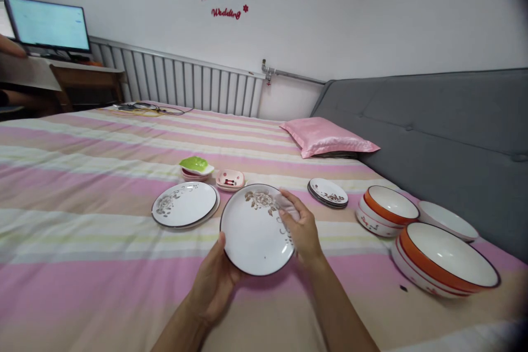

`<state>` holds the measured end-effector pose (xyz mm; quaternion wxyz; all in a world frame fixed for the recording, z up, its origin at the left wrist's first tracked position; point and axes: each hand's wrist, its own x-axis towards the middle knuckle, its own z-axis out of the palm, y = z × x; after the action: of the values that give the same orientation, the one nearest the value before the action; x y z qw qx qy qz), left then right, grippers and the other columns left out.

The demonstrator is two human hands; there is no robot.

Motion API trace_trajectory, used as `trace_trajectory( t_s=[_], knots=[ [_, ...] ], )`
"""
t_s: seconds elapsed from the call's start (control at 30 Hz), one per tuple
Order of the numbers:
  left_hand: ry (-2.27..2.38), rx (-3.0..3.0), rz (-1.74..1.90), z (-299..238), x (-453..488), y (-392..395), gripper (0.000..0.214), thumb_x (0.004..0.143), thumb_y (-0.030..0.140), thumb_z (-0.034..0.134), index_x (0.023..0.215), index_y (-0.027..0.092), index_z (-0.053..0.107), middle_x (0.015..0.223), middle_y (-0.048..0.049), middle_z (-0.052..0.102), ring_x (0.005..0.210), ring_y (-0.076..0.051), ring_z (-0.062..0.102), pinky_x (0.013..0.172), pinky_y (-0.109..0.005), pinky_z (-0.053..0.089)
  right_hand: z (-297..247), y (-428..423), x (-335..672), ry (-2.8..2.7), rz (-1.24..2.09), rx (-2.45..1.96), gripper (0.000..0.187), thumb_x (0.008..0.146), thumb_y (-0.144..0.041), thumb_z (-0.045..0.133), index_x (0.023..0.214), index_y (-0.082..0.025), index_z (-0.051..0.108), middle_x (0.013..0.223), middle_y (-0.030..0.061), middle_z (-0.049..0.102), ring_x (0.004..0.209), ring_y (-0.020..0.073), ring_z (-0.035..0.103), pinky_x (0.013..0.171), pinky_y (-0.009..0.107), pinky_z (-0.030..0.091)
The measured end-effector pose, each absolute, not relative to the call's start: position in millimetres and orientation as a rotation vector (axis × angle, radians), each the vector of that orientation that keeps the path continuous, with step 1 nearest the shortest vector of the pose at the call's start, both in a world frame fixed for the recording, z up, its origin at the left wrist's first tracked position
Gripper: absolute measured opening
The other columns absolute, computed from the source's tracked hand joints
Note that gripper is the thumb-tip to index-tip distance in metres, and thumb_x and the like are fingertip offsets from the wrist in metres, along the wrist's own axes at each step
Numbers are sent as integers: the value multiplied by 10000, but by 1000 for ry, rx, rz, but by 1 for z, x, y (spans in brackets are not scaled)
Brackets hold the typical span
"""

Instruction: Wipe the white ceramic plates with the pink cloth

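A round white plate point(256, 242) with a dark rim and a brown flower print is held up over the bed, its face towards me. My left hand point(216, 280) grips its lower left edge, thumb on the rim and fingers underneath. At the right edge, my right hand point(303, 228) presses a thin white cloth or tissue point(287, 206) against the plate's printed side. Left of it lie stacked flowered plates point(187, 206). Behind these are small pink dishes point(230, 179) and a green leaf-shaped dish point(195, 164).
Small flowered plates point(329, 192) are stacked to the right. Orange-banded bowls point(445, 261) and a white dish point(447, 220) stand near the grey headboard point(437, 115). A pink pillow point(325, 136) and cables point(152, 108) lie farther back. Part of a person point(12, 47) shows at far left.
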<state>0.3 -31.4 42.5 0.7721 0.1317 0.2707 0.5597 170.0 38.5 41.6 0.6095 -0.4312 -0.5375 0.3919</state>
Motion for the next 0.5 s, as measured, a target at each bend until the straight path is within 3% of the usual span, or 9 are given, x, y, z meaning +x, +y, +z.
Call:
trace_trajectory(
  t_s=[0.23, 0.5],
  knots=[
    [733, 336, 1111, 39, 7, -30, 597, 761, 224, 662, 1300, 70, 455, 1150, -152, 642, 1136, -263, 544, 988, -339, 437, 49, 39, 183, -1462, 931, -1005, 385, 755, -319, 602, 1125, -213, 611, 1118, 48, 641, 978, 219, 602, 833, 337, 489],
    [825, 373, 1297, 42, 15, -29, 595, 746, 181, 682, 1295, 130, 459, 1214, -131, 608, 1115, -251, 565, 977, -346, 456, 48, 38, 173, -1454, 831, -977, 308, 841, -388, 513, 1076, -224, 627, 1143, 47, 629, 1076, 214, 557, 920, 340, 430]
  ],
)
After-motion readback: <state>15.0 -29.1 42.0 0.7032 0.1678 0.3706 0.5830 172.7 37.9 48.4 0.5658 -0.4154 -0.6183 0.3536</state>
